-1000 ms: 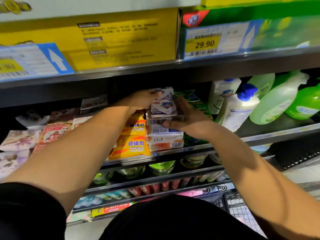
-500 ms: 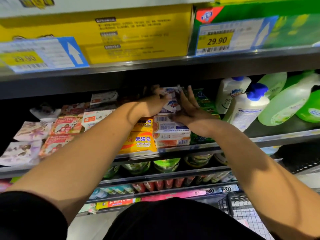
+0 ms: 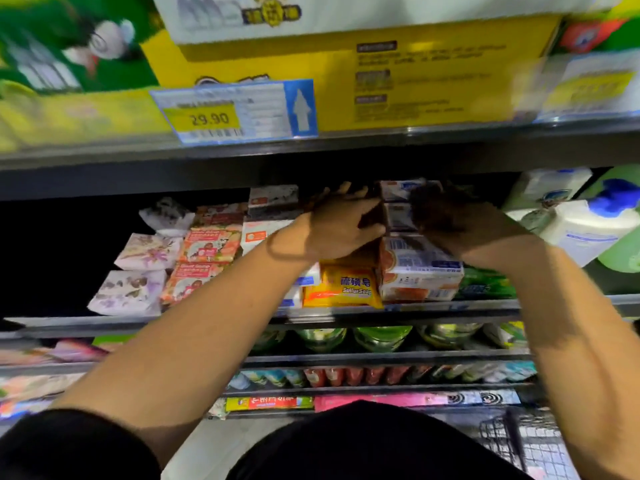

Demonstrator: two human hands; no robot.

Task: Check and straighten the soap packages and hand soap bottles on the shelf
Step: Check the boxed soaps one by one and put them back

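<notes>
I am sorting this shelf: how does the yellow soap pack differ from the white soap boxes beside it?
The yellow soap pack is a soft, flat wrapper; the white soap boxes are stiff cartons. The yellow pack lies low; the white boxes pile higher. Both sit at the shelf edge.
</notes>
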